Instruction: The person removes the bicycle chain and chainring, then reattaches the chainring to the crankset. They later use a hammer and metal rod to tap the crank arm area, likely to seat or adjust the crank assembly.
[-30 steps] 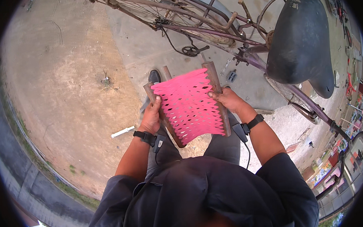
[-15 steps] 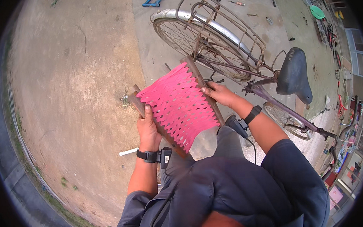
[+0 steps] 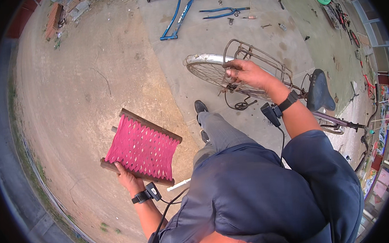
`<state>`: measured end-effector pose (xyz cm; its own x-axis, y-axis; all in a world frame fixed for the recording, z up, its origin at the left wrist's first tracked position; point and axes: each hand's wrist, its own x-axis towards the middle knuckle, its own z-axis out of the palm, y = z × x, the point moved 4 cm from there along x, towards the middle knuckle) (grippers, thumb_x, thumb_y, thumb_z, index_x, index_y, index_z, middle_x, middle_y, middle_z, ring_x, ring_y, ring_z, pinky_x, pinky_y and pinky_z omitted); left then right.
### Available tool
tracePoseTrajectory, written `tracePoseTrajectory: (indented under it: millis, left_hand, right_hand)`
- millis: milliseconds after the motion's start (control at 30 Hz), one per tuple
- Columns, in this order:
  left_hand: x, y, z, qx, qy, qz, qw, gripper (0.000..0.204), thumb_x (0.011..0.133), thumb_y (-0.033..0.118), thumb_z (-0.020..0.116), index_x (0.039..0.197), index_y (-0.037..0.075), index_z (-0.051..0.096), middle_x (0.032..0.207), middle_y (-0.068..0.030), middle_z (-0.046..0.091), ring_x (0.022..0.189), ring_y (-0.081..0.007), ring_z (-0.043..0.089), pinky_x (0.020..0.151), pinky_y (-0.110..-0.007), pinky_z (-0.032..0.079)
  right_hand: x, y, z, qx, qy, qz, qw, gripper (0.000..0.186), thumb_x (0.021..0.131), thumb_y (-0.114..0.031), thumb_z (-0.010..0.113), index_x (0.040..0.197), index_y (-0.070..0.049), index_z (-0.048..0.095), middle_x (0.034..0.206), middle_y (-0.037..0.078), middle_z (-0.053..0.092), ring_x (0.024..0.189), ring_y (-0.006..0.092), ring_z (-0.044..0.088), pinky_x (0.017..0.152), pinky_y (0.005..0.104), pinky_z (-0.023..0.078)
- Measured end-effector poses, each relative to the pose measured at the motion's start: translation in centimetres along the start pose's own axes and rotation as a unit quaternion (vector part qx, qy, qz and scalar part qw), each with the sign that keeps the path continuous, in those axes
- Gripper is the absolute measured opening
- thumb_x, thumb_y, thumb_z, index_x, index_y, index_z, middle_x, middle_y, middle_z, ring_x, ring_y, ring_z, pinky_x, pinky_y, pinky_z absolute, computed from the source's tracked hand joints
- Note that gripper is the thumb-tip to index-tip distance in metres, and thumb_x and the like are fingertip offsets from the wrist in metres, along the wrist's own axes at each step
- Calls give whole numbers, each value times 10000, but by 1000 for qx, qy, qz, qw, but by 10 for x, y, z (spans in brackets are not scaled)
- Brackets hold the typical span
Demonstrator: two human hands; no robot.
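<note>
1. Swung leftward since the earlier frame, the pink woven-strap seat with brown wooden bars (image 3: 142,147) hangs over brown ground (image 3: 77,102), its near bar clamped by the left hand (image 3: 130,181).
2. Gripped along one edge, it could tip.
3. Right hand (image 3: 249,75), half-curled, overlaps the rusty metal bicycle rack (image 3: 267,58); I cannot tell contact or hold. Fingers could snag.

Outdoor yard, even daylight. Tan dirt ground (image 3: 73,102) on the left, grey concrete slab (image 3: 265,34) meets it along a slanted edge, greenish toward upper right. Grey road (image 3: 11,190) curves down the left rim, grass strip (image 3: 12,90) beside it. Brick pile (image 3: 54,19) upper left, pale panels (image 3: 376,28) far right
</note>
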<state>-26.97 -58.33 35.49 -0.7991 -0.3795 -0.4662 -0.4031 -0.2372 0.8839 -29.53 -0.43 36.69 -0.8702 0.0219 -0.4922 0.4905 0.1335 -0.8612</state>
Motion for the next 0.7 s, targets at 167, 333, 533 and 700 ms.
tracePoseTrajectory:
  millis: [167, 333, 533, 700]
  left_hand:
    - [60, 57, -33, 78, 58, -42, 994, 905, 912, 614, 688, 1370, -135, 468, 1349, -210, 593, 1176, -308, 618, 1004, -468, 513]
    - [109, 108, -27, 174, 166, -59, 969, 977, 918, 637, 661, 1480, -112, 382, 1464, -206, 504, 1267, -329, 552, 1076, -498, 443]
    - [239, 186, 71, 254, 145, -20, 956, 934, 944, 647, 575, 1508, -66, 362, 1508, -191, 457, 1321, -332, 502, 1116, -493, 395]
    - [363, 234, 192, 309, 52, 13, 950, 902, 965, 655, 504, 1532, -28, 345, 1544, -179, 419, 1366, -336, 460, 1150, -490, 356]
  right_hand:
    - [58, -9, -96, 134, 190, 6, 973, 503, 1007, -387, 650, 1321, 2, 587, 1062, 84, 657, 864, 148, 661, 735, 281, 550]
    - [107, 44, -146, 210, 335, 124, 910, 464, 987, -437, 667, 1258, -67, 593, 1019, 49, 673, 825, 169, 686, 710, 284, 545]
    - [120, 74, -133, 292, 411, 187, 843, 453, 982, -415, 678, 1252, -61, 594, 1016, 60, 678, 802, 167, 689, 674, 286, 541]
    - [115, 84, -128, 287, 511, 199, 785, 505, 996, -420, 646, 1300, -21, 589, 1057, 95, 686, 802, 177, 699, 674, 283, 528]
